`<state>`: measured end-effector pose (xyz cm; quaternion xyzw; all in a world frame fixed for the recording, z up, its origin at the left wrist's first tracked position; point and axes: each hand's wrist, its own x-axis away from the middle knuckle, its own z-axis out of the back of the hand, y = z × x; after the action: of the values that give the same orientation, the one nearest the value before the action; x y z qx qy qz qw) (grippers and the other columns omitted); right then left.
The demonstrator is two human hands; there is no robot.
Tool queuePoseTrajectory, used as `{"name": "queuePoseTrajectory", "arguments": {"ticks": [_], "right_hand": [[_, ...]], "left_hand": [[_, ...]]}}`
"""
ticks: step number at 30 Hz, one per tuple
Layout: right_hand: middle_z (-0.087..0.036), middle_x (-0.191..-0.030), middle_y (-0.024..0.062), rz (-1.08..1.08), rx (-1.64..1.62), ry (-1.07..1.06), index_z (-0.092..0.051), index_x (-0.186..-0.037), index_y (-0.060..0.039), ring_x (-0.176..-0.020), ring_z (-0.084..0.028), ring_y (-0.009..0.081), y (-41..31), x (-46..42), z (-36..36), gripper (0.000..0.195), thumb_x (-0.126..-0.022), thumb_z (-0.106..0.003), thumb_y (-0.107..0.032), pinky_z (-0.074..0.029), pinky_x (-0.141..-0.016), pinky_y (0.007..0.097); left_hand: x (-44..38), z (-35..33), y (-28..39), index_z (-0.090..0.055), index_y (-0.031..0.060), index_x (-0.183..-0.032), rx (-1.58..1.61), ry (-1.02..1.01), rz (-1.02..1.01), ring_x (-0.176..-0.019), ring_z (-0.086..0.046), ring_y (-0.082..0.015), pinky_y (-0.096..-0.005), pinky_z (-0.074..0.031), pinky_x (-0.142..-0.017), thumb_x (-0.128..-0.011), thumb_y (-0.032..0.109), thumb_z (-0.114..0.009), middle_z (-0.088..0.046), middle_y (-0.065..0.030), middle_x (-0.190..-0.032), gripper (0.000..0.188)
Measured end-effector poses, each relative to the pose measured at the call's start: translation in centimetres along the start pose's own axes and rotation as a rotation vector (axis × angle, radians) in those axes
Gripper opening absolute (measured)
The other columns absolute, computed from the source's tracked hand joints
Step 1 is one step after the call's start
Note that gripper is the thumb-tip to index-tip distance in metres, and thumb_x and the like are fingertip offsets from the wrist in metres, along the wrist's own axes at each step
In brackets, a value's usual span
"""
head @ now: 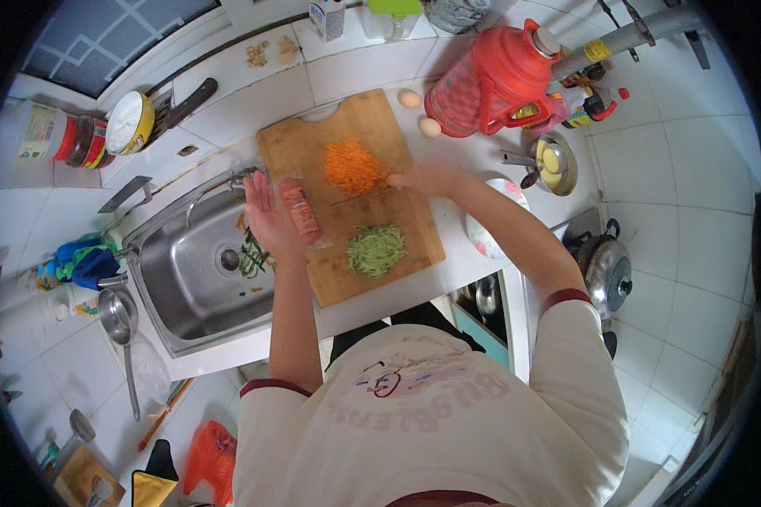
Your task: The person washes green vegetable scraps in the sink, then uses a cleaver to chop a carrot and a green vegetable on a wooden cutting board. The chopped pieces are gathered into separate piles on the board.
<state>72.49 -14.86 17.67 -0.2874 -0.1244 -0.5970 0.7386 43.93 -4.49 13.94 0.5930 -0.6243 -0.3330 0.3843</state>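
Note:
On the wooden cutting board (380,114) lies a pile of shredded carrot (354,167), with a pile of green shreds, perhaps cucumber, (376,251) nearer my body. A wrapped sausage (299,211) rests along the board's left side. My left hand (267,215) is raised beside the sausage, at the sink edge, palm showing, fingers extended and nothing in it. At the right edge of the carrot pile is my right hand (426,177), its fingertips touching or very near the shreds; its fingers are blurred, and whether they pinch anything is unclear.
Left of the board is a steel sink (190,272) with green peelings (252,256) in it. Two eggs (410,99) and a red thermos flask (488,79) stand behind right. A floral plate (482,237) lies under my right forearm, near a metal bowl (567,180) and a lidded pot (602,269).

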Motion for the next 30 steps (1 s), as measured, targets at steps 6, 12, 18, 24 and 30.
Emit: {"name": "queuePoseTrajectory", "arguments": {"ticks": [6,12,18,24,30], "right_hand": [[-0.064,-0.086,0.0125,0.153,0.026,0.227,-0.055,-0.103,-0.0173,-0.079,-0.064,0.0371,1.8,-2.8,1.1,0.013,-0.090,-0.052,-0.020,-0.050,-0.064,0.0473],[-0.064,-0.090,0.0115,0.289,0.206,0.104,-0.056,-0.104,-0.0180,-0.086,-0.064,0.0351,4.0,-2.0,-1.4,0.014,-0.091,-0.055,-0.024,-0.049,-0.068,0.0481],[-0.064,-0.090,0.0103,0.125,0.104,0.121,-0.056,-0.104,-0.0171,-0.087,-0.064,0.0325,4.1,-2.8,-0.4,0.014,-0.091,-0.057,-0.024,-0.047,-0.070,0.0482],[-0.065,-0.087,0.0116,0.263,0.215,0.135,-0.060,-0.102,-0.0181,-0.087,-0.064,0.0318,4.5,-3.3,1.4,0.014,-0.088,-0.058,-0.022,-0.047,-0.076,0.0461],[-0.066,-0.091,0.0068,0.372,0.259,0.216,-0.062,-0.100,-0.0184,-0.092,-0.063,0.0285,7.8,-5.3,0.4,0.013,-0.088,-0.060,-0.022,-0.044,-0.081,0.0455]], "left_hand": [[2.8,3.9,-1.6,-0.033,-0.0015,-0.147,-0.202,0.092,0.093,-0.135,-0.041,-0.0261,-0.0387,-0.031,-0.112,-0.105,0.037,-0.030,-0.045,-0.0166,-0.145,0.057],[4.4,7.1,-2.7,-0.036,-0.0011,-0.146,-0.296,0.100,0.116,-0.130,-0.046,-0.0245,-0.0373,-0.035,-0.108,-0.106,0.038,-0.032,-0.048,-0.0147,-0.141,0.057],[5.2,8.0,-2.8,-0.036,-0.0010,-0.146,-0.358,0.091,0.104,-0.127,-0.048,-0.0240,-0.0364,-0.037,-0.106,-0.106,0.035,-0.032,-0.049,-0.0148,-0.140,0.054],[6.3,9.0,-2.6,-0.037,0.0002,-0.146,-0.394,0.117,0.128,-0.125,-0.049,-0.0234,-0.0367,-0.038,-0.105,-0.106,0.033,-0.032,-0.050,-0.0144,-0.140,0.052],[7.1,8.5,-2.0,-0.038,0.0015,-0.147,-0.406,0.107,0.136,-0.123,-0.050,-0.0226,-0.0366,-0.038,-0.105,-0.106,0.033,-0.033,-0.050,-0.0138,-0.139,0.051]]}}
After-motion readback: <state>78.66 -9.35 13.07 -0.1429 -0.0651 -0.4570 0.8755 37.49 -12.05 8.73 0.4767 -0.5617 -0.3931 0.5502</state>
